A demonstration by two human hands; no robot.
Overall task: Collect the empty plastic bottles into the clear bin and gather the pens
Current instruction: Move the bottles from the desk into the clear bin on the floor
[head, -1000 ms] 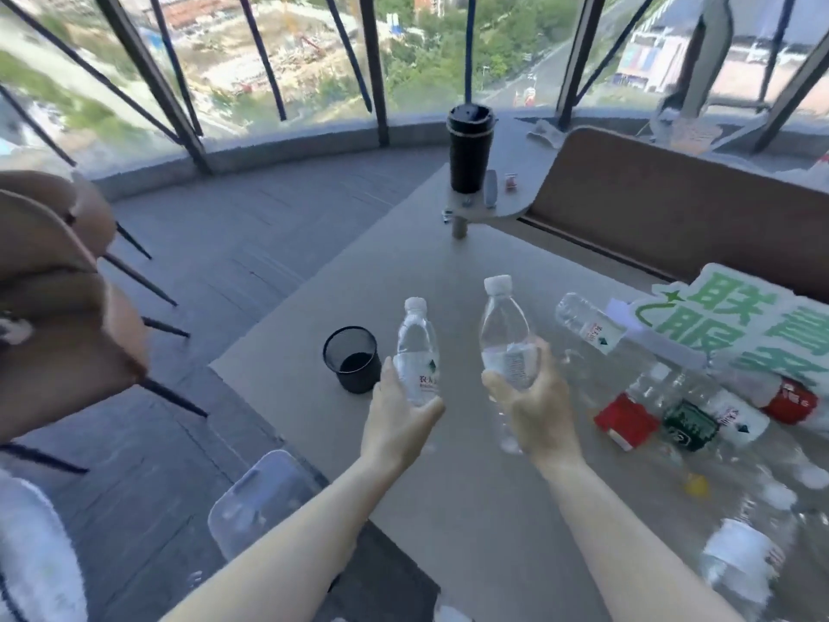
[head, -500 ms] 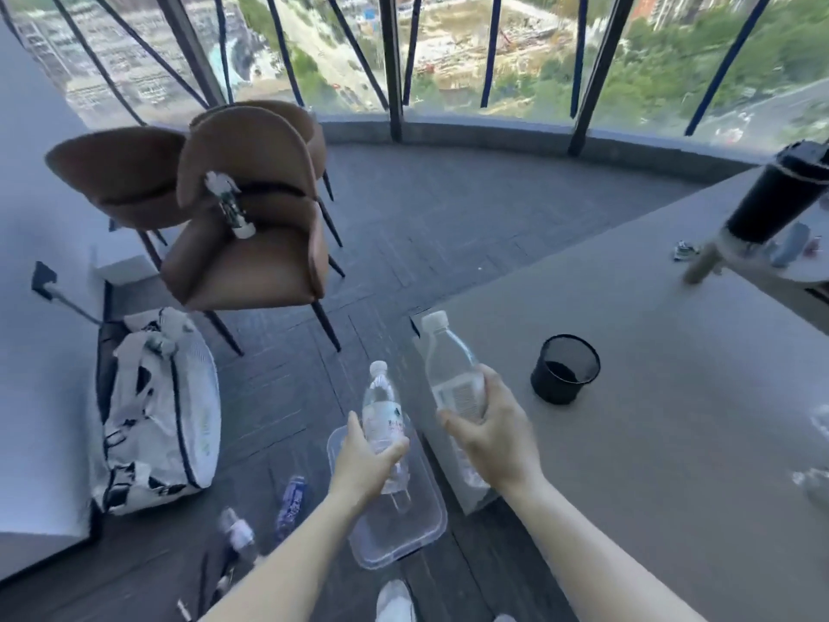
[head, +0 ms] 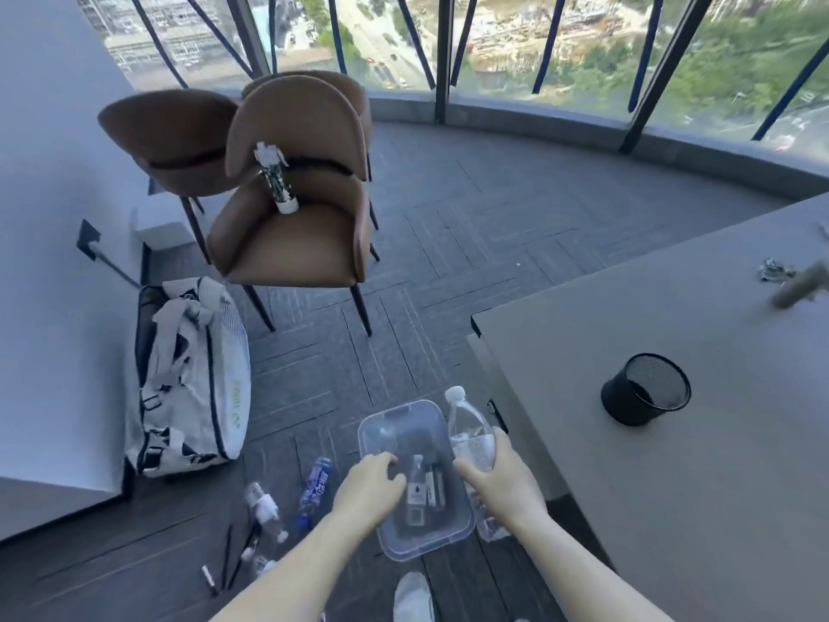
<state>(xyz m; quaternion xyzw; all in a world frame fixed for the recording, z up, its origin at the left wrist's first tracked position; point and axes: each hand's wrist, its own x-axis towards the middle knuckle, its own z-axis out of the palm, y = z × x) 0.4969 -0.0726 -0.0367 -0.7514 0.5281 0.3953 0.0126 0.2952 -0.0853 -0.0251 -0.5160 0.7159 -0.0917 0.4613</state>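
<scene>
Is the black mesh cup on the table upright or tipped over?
Upright. The black mesh cup stands on its base on the table, open mouth facing up.

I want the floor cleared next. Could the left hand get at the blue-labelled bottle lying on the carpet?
Probably yes. The left hand hovers over the clear bin, and the blue-labelled bottle lies on open carpet just to its left, with nothing between them.

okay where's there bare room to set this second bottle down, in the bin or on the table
The clear bin is bare at its far end, beyond the small bottle lying under the left hand. The table is bare between its near corner and the black mesh cup. The floor left of the bin is crowded.
</scene>
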